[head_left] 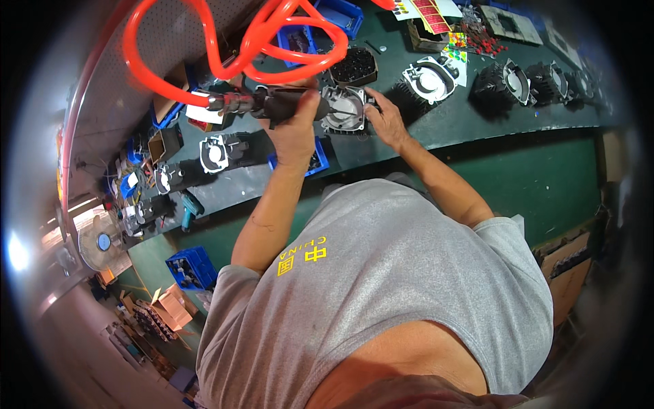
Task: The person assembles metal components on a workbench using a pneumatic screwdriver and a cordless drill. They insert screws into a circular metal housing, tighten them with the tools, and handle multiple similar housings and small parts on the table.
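My left hand (298, 126) is wrapped round a black air screwdriver (278, 103), which lies roughly level and points to the right. Its tip reaches over a grey cast-metal housing (343, 117) on the bench; whether it touches a screw I cannot make out. At the housing's right edge, my right hand (390, 124) grips the rim with thumb and fingers. A coiled orange-red air hose (204, 48) runs into the tool's left end.
More housings with black fins (428, 80) stand along the dark green bench (449, 126) on both sides. Beyond the work sits a box of small black parts (354, 66). A blue tray (319, 158) lies by the near edge; a teal power drill (191, 208) rests at left.
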Demonstrator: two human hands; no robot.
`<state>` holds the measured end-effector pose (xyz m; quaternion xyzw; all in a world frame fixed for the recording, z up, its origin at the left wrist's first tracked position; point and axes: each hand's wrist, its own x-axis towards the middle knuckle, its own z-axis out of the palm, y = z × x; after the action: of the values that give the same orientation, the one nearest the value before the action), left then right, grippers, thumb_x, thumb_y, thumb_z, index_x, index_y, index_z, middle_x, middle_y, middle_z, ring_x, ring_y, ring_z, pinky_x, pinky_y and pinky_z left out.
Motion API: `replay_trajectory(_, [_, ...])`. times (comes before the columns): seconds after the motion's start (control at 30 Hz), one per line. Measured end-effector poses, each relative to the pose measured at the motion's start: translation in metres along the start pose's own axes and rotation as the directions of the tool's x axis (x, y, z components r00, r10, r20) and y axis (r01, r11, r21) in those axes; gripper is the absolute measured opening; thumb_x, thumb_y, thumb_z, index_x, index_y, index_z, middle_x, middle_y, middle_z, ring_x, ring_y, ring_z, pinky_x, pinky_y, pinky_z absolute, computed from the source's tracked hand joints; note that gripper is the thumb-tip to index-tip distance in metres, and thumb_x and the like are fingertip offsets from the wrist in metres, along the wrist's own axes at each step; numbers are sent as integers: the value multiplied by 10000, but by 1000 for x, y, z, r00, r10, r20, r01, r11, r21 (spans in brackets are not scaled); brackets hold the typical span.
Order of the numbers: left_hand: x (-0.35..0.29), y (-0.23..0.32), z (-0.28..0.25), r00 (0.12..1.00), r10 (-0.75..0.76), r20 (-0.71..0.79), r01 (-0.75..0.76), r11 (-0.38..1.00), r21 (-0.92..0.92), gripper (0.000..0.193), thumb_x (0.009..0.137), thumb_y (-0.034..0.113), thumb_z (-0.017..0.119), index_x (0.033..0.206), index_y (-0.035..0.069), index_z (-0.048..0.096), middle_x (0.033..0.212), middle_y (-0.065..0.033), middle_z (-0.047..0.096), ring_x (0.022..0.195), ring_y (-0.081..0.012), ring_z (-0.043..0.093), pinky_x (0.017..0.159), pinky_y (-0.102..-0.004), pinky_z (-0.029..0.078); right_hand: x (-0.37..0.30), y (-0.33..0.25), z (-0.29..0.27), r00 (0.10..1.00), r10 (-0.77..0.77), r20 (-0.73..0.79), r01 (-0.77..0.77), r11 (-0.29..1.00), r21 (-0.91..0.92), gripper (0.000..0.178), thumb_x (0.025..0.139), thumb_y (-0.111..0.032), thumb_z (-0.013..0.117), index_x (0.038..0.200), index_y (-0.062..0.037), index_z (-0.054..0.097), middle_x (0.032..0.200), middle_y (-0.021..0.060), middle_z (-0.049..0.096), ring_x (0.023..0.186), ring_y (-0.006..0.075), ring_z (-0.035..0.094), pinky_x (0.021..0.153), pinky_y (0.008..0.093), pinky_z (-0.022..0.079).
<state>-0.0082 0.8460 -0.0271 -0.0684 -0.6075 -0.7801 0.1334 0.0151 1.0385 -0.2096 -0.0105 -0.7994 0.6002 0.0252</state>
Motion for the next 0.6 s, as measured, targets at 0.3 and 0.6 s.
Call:
replay_trajectory(0.3, [-11,-10,5,998,-4,66,3,1000,26,252,827,-76,749,1033,37,658,967,-24,686,881,-112,633,809,-274,511,0,4,1,1000,8,-8,-8,999,-35,557,953,-331,573,1434,-52,540,1386,228,601,1274,399,565,1107,437,418])
replay_trajectory(0.6, [-16,-7,8,988,-20,153,-22,963,269,247,826,-95,714,1052,1,680,1001,-47,704,895,-117,663,803,-283,529,0,4,2,1000,-20,-16,20,999,-32,546,958,-328,579,1427,-51,541,1367,239,606,1264,416,568,1091,445,435])
